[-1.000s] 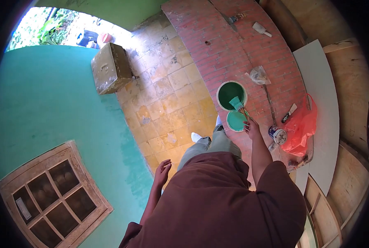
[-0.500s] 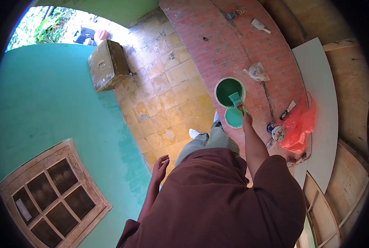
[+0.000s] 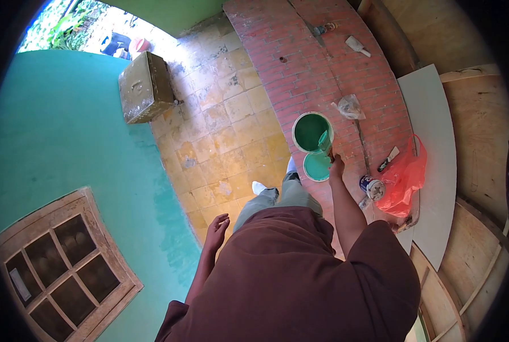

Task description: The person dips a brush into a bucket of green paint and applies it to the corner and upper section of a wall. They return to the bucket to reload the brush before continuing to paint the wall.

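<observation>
My right hand (image 3: 336,166) is closed round the handle of a paintbrush (image 3: 324,141). Its bristles, coated in green paint, are at the near right rim of a round bucket (image 3: 295,134) that has dark green paint inside. Just below the bucket lies a round lid (image 3: 316,167) covered in lighter green, partly hidden by my hand and the bucket. My left hand (image 3: 216,230) hangs at my side over the tiled floor, holding nothing, its fingers loosely bent and apart.
A red-patterned table (image 3: 300,74) carries a clear plastic bag (image 3: 350,106), a scraper (image 3: 389,158), a paint can (image 3: 372,187), a red plastic bag (image 3: 405,182) and a white-bladed tool (image 3: 357,46). Left are a green wall (image 3: 83,137), a window (image 3: 66,268) and a metal box (image 3: 143,88).
The paintbrush has turned in my right hand, its bristles now narrower and edge-on at the bucket's rim. The whole view has shifted slightly; my left hand stays lowered.
</observation>
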The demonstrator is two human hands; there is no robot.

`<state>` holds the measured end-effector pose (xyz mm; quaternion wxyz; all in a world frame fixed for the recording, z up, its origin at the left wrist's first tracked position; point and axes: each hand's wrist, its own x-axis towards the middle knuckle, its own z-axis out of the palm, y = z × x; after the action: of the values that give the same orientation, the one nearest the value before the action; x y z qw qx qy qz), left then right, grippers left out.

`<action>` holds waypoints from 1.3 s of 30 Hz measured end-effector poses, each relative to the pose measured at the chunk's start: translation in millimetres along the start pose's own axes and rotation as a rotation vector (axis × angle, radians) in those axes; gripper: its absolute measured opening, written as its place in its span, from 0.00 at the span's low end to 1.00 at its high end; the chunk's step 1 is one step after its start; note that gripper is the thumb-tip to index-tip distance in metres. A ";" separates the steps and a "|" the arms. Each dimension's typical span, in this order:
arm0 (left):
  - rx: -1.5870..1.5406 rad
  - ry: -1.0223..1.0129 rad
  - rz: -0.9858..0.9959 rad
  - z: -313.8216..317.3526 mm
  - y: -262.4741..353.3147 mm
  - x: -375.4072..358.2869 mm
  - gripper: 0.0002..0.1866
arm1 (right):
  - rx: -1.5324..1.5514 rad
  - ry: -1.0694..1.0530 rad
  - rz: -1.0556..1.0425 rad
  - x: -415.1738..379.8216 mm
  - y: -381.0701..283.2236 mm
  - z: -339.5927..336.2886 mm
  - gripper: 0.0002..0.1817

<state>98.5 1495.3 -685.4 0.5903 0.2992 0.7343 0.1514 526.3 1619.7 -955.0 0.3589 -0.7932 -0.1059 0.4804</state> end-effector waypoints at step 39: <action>0.096 -0.018 -0.141 -4.6 8.1 -25.7 0.21 | -1.157 -0.252 0.061 -56.4 27.9 -4.8 0.15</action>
<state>99.4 1486.3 -659.6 0.5908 0.2760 0.7548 0.0712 496.3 1568.5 -933.7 -0.1611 -0.7997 -0.3694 0.4451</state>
